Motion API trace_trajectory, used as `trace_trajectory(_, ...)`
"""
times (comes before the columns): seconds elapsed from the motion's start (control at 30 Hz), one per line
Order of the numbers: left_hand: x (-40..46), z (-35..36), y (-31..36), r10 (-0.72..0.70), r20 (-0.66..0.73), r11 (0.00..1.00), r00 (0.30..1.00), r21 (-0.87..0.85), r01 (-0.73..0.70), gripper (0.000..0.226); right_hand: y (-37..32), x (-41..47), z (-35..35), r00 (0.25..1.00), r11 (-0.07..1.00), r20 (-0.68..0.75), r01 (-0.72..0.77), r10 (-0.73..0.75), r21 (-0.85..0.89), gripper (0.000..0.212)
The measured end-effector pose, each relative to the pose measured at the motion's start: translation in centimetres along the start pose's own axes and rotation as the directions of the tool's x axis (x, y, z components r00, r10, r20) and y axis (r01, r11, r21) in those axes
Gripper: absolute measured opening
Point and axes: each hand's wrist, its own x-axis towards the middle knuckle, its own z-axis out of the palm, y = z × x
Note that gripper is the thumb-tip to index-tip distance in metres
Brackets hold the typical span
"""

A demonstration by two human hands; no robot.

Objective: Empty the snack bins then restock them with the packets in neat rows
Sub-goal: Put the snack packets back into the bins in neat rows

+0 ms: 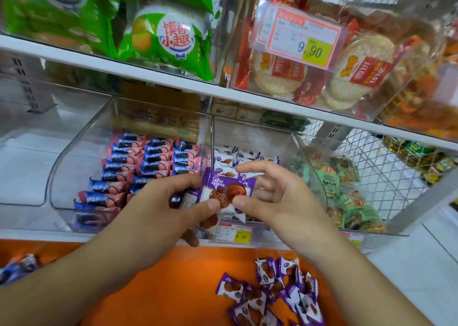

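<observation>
A small stack of purple waffle packets (224, 197) is pinched between the left hand (158, 209) and right hand (277, 199), thumbs on the front face, just in front of the middle clear bin (285, 137). The stack should be squared edge to edge before being set against the row already inside. More packets remain on the orange surface (173, 288).

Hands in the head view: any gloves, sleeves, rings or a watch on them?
None visible. The left hand and right hand are bare, with no gloves or rings. Both forearms are uncovered to the frame edge: no sleeves, watch or bands.
</observation>
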Motion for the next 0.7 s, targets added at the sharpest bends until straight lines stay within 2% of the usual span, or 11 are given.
trace_trajectory(0.1, 0.2, 0.1, -0.3, -0.021, -0.022, 1.000, 1.000, -0.006, 0.020, 0.038, 0.0, 0.1, -0.3, 0.994, 0.994, 0.039, -0.107, 0.105, 0.036, 0.035)
trace_trajectory(0.17, 0.2, 0.2, -0.4, -0.026, -0.027, 1.000, 0.999, 0.009, 0.026, 0.044, 0.0, -0.1, -0.2, 0.994, 0.992, 0.049, -0.099, 0.095, 0.076, 0.025)
trace_trajectory(0.23, 0.2, 0.3, -0.4, -0.014, -0.018, 1.000, 1.000, 0.023, 0.014, 0.037, -0.1, -0.1, -0.4, 0.997, 0.974, -0.004, -0.075, 0.078, 0.214, 0.026)
trace_trajectory(0.33, 0.1, 0.2, -0.4, 0.011, -0.030, 0.999, 1.000, 0.030, -0.010, 0.020, 0.1, 0.4, -1.6, 0.987, 0.876, -0.124, -0.029, 0.101, 0.482, 0.027)
trace_trajectory(0.37, 0.2, 0.1, -0.4, 0.017, -0.045, 0.999, 0.999, 0.041, -0.016, 0.018, 0.1, 0.6, -2.2, 0.981, 0.862, -0.162, -0.007, 0.104, 0.506, 0.025)
trace_trajectory(0.43, 0.3, -0.2, -0.5, 0.024, -0.076, 0.998, 0.997, 0.066, -0.019, 0.019, 0.9, 1.1, -3.4, 0.970, 0.927, -0.231, 0.021, 0.071, 0.374, 0.023)
trace_trajectory(0.5, 0.4, -0.5, -0.6, 0.017, -0.084, 0.997, 0.996, 0.075, -0.010, 0.021, 2.2, 1.6, -4.2, 0.967, 0.998, -0.253, -0.008, 0.025, 0.068, 0.026)
trace_trajectory(0.6, 0.6, -0.8, -0.8, 0.016, -0.075, 0.995, 0.997, 0.104, -0.008, 0.021, 4.3, 2.4, -5.0, 0.977, 0.942, -0.211, -0.101, 0.033, -0.320, 0.039)
trace_trajectory(0.7, 0.8, -0.8, -1.1, 0.027, -0.074, 0.991, 0.997, 0.134, -0.017, 0.019, 5.9, 3.8, -5.3, 0.988, 0.875, -0.120, -0.140, 0.095, -0.464, 0.041)
